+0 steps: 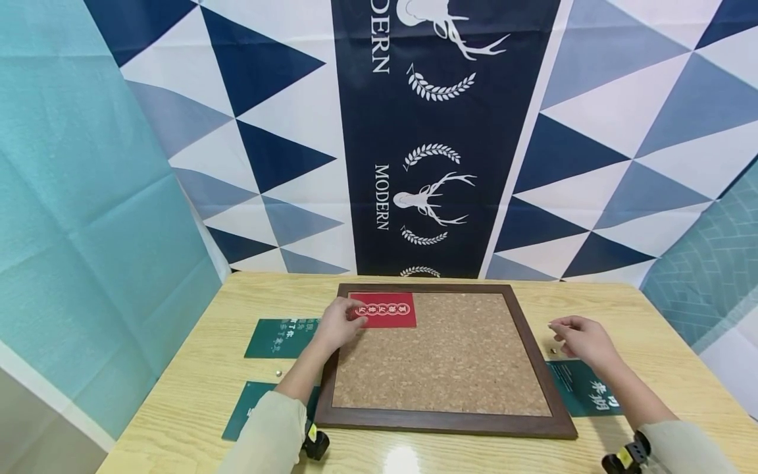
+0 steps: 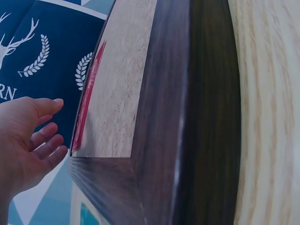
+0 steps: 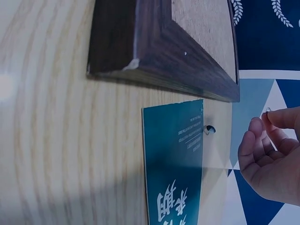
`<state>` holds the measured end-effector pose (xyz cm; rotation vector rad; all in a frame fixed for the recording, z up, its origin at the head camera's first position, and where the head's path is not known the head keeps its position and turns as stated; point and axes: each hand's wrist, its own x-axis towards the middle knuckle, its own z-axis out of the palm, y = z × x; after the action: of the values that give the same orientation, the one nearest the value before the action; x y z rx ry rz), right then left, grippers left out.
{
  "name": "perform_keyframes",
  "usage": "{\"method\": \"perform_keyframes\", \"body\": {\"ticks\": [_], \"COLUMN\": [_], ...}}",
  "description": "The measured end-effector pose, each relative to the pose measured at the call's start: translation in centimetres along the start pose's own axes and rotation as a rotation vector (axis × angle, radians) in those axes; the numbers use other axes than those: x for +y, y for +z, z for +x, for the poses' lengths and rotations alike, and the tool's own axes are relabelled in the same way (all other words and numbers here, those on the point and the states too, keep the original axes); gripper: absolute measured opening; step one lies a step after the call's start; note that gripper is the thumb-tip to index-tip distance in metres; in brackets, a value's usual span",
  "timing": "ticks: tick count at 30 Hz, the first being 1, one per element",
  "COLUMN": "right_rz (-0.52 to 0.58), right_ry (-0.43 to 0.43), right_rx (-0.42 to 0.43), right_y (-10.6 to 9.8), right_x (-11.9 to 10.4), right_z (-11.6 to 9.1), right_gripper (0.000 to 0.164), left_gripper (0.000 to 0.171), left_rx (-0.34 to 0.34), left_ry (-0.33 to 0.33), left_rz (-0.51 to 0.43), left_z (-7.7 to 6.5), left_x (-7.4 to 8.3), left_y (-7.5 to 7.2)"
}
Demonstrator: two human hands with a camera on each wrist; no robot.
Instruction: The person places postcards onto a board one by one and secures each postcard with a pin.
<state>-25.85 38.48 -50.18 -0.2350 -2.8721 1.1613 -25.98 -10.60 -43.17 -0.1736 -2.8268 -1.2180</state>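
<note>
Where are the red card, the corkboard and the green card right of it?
Red card (image 1: 387,310), head view: printed face.
Corkboard (image 1: 444,362), head view: bare cork.
Green card (image 3: 169,152), right wrist view: unprinted face area.

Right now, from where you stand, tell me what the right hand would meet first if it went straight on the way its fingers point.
Judging by the head view, the right hand would probably reach the board's dark wooden frame first, though it might pass above it: height is unclear.
</note>
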Motion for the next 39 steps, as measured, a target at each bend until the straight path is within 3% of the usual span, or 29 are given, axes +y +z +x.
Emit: {"method": "perform_keyframes", "body": {"ticks": [5,15,18,24,27,39], "right_rz": [0.016,0.055,0.078,0.131,0.116,0.114], "right_ry": [-0.003,-0.003,0.0,0.005,0.005,-0.021], "right_rx": [-0.002,-0.027,-0.039,-0.087,-0.084,-0.075], "right_y": [0.2,1.1,0.9,-0.5,-0.6,0.5], "right_x": [-0.3,-1.7,-3.5,-10.0,-11.9,-13.3], "right_z": [0.0,0.3,-0.5,-4.2,-5.2,-4.7], "right_gripper": [0.066,0.063,0.054,0.043,0.04,0.04], "left_gripper": [0.03,0.028,0.028,0.027,0.027,0.027], "left_rx": [0.02,0.018,0.017,0.02,0.013,-0.007], "left_ry": [0.058,0.101,0.103,0.115,0.114,0.108], "left_rz": [0.032,0.05,0.058,0.065,0.061,0.086], "left_z": [0.3,0.3,0.3,0.4,0.5,0.8], "left_x": [0.0,0.3,0.2,0.0,0.0,-0.3], "left_y": [0.5,0.8,0.9,1.1,1.1,1.7]}}
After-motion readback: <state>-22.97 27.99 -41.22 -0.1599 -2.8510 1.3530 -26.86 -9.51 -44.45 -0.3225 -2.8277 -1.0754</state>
